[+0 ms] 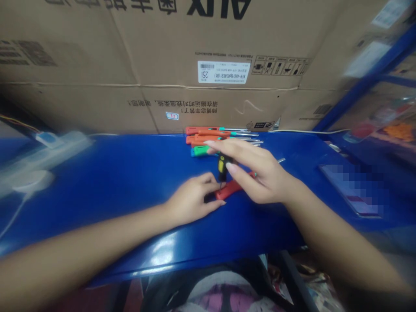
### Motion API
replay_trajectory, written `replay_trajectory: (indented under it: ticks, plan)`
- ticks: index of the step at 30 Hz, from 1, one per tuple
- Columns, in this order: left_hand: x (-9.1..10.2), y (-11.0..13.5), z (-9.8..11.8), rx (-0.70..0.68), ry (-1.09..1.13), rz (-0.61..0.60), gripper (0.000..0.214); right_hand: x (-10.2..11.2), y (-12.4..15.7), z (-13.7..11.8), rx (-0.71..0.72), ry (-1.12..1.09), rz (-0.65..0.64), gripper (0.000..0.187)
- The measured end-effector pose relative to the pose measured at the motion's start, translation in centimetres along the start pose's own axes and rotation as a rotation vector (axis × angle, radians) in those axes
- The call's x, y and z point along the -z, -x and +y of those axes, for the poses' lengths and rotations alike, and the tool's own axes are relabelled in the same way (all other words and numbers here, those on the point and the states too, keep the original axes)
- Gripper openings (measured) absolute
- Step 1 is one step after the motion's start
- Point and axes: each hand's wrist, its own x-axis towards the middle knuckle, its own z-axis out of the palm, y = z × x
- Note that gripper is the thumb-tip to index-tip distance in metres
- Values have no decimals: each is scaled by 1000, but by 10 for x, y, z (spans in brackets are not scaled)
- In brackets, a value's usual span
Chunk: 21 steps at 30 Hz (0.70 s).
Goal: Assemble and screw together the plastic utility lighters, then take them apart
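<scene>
On the blue table lies a red long-necked lighter (231, 188), slanted, with part of its length hidden under my right hand. My left hand (192, 198) pinches its near end between thumb and fingers. Above it, my right hand (261, 169) grips a short screwdriver (222, 167) with a black and yellow handle. The screwdriver stands nearly upright, its thin tip at the lighter's body. Whether the tip sits in a screw is too small to tell. Just beyond my hands lie several orange lighters (202, 131) with metal necks and a green lighter (200, 151).
A large cardboard box (146, 65) walls off the table's back. At the right lies a phone-like flat thing (354, 190), partly pixelated, with a clear bottle (373, 123) behind it. A white charger (34, 181) with a cable sits at the left.
</scene>
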Motion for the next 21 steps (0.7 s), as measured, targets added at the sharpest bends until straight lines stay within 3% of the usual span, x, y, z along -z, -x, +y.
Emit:
replay_trajectory:
  ticks: [3, 8, 14, 21]
  plan:
    - [0, 0, 0, -2, 9, 11, 30, -1, -2, -3, -25, -109, -7, 35]
    - [-3, -1, 0, 20, 12, 12, 23, -1, -2, -4, 4, -39, -10, 26]
    - [-2, 0, 1, 26, -4, 25, 29, 5, 0, -1, -16, 48, -5, 21]
    - [-1, -1, 3, 6, -13, 50, 21, 1, -1, -1, -35, -3, -14, 24]
